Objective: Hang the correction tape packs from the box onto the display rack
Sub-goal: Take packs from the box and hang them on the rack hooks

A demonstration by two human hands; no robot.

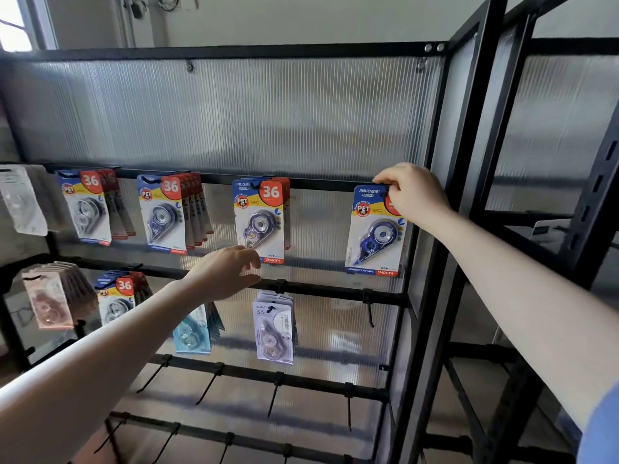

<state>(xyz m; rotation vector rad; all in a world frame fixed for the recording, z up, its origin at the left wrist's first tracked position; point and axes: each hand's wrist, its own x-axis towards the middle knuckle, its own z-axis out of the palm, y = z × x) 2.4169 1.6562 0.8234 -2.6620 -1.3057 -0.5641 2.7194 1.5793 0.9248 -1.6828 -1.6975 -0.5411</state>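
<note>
Ribbed translucent panels (pixel 234 112) back the black display rack (pixel 445 135) I face, with a pale wall above at twelve o'clock and a strip of window at eleven. Far left, at nine o'clock, a clear-fronted pack (pixel 23 202) hangs blurred at the edge. Next along the upper rail (pixel 217 177) come three hooks of blue-and-red correction tape packs: a small bunch (pixel 88 209), a thicker bunch (pixel 167 214), then a bunch near centre (pixel 261 219). Below them on the second rail (pixel 321 291), from eight o'clock inward, hang pink packs (pixel 50 303), another blue-and-red bunch (pixel 117 298), light blue packs (pixel 192 333) partly behind my forearm, and pale lilac packs (pixel 274 329).

My left hand (pixel 224 271) reaches up from seven o'clock, fingers loosely spread and holding nothing, its fingertips just beside the bottom left corner of the centre bunch; I cannot tell whether they touch it.

At three o'clock my right hand (pixel 413 192) pinches the top right corner of a single blue correction tape pack (pixel 373 232), fingers curled over its red badge, right at the upper rail beside the rack's upright. The pack hangs straight down below my grip; whether it already sits on a hook is hidden by my fingers. Bare hooks (pixel 370 313) jut from the lower rails at five and six o'clock. A second black frame (pixel 586 209) stands at the far right.
</note>
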